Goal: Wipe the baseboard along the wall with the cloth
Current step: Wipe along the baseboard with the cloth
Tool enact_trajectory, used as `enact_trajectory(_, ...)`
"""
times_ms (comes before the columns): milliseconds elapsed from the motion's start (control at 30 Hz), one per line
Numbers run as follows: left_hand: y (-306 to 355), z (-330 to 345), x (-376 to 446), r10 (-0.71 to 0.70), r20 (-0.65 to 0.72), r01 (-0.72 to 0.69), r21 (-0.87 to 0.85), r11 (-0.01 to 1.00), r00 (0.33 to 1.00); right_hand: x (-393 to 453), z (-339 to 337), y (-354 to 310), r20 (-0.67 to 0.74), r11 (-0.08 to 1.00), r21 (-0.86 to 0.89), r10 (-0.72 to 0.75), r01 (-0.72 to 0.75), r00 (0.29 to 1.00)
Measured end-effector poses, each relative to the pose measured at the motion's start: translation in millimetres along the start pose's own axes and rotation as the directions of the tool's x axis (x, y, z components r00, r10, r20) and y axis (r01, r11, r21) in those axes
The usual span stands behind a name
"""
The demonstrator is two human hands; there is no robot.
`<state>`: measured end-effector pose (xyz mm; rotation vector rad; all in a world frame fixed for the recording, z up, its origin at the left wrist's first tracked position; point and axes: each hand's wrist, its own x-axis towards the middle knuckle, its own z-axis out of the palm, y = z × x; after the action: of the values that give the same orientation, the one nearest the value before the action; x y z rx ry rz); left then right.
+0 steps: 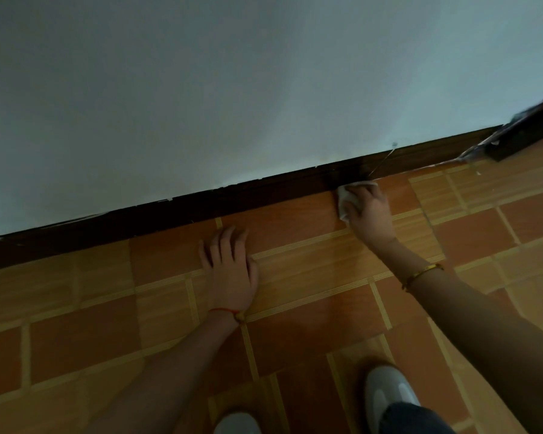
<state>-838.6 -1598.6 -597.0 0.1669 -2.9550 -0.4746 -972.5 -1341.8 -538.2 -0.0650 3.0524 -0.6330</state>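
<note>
A dark brown baseboard [201, 208] runs along the foot of the pale wall [232, 89], rising from lower left to upper right. My right hand [369, 214] grips a small white cloth [344, 200] and holds it against the baseboard's lower edge where it meets the floor. My left hand [229, 270] lies flat on the tiled floor, fingers straight and pointing toward the baseboard, a short way below it. A red string circles the left wrist and a gold bangle the right forearm.
The floor [311, 324] is orange-brown tile with yellow grout lines. A dark wooden frame or post [527, 133] stands at the far right end of the baseboard. My two pale shoes [389, 393] show at the bottom edge.
</note>
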Motion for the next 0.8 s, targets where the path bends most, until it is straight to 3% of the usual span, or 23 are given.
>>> enact_trajectory(133, -0.1, 0.5, -0.5, -0.004, -0.021, 0.004, 0.01, 1.0, 1.0, -2.0, 7.3, -14.9, -0.011, 0.999, 0.045, -0.031, 0.032, 0.999)
enact_trajectory(300, 1.3, 2.0, -0.4, 0.02, -0.055, -0.019, 0.022, 1.0, 0.998, -21.5, 37.8, -67.9, 0.113, 0.925, 0.198, -0.351, 0.325, 0.93)
enact_trajectory(400, 0.9, 3.6, -0.1, 0.022, -0.067, -0.02, 0.023, 1.0, 0.998, -21.2, 39.3, -76.2, 0.134, 0.894, 0.229, -0.422, 0.386, 0.897)
enact_trajectory(567, 1.0, 4.8, 0.1, 0.026, -0.068, -0.025, 0.021, 0.999, 0.997, -7.4, 22.9, -28.3, 0.058, 0.925, 0.18, -0.35, 0.335, 0.935)
enact_trajectory(700, 3.6, 2.6, -0.6, 0.017, -0.043, -0.015, 0.036, 0.999, 0.999, 5.6, 5.3, 19.3, -0.018, 0.986, 0.046, -0.157, 0.158, 0.987)
enact_trajectory(800, 7.3, -0.1, -0.6, -0.004, -0.01, 0.005, 0.064, 0.998, 1.0, 10.3, 2.1, 25.8, -0.042, 0.994, 0.055, -0.089, 0.091, 0.995)
